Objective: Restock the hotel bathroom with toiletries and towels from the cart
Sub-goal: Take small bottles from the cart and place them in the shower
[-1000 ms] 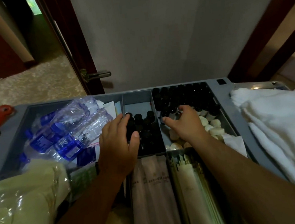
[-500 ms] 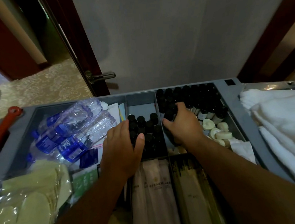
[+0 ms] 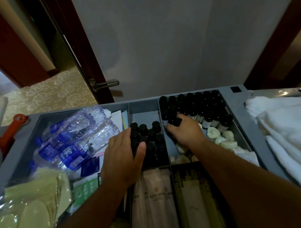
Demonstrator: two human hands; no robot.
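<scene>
The left hand [image 3: 121, 158] grips upright toiletry bottles [image 3: 155, 125], caps skyward; the right hand [image 3: 186, 133] pinches a black-capped bottle [image 3: 174, 121] at its fingertips.

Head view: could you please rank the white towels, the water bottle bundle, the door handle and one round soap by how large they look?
1. white towels
2. water bottle bundle
3. door handle and round soap: similar here, and the handle is farther off, so unranked.
</scene>
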